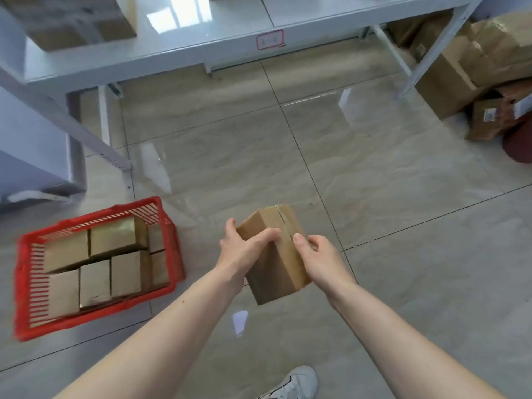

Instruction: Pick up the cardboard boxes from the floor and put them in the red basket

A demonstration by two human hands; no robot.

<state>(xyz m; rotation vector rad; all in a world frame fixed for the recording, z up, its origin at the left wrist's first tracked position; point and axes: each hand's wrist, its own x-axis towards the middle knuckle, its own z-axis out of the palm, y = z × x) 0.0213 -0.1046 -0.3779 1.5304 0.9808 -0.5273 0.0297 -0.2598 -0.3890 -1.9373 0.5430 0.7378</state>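
Brown cardboard, taped along the seam: one cardboard box (276,254) held between both hands above the floor (403,283), right of the red basket (21,283). My left hand (244,249) grips its left side, fingers curled over the top face. My right hand (319,257) sits at the right edge, thumb pressing the top by the tape seam; the other fingers look loosely curled, and I cannot tell how much they bear.

Near: one white shoe (293,383), mine, at the bottom edge.

Risks, as I judge them:
- The box is tilted and the right hand's hold looks light. If the left hand slackens during the swing leftward, the box could slide out and drop onto the tile.
- The basket is nearly full. I count about seven boxes (95,254) inside, packed close together, the two or three at the right wall partly hidden. Bare space shows only along the front strip. This box may not sit flat; set on top, it could tip over the rim.
- The tile is glossy. A hard push could slide the basket.

Far: one pale metal shelf (187,44), bearing one cardboard carton (72,21) at upper left and a red-bordered label (270,39). At the far right, a heap of larger cartons (460,67), at least four; the pile is too jumbled for a firm count. No other loose box lies on the open floor in view.
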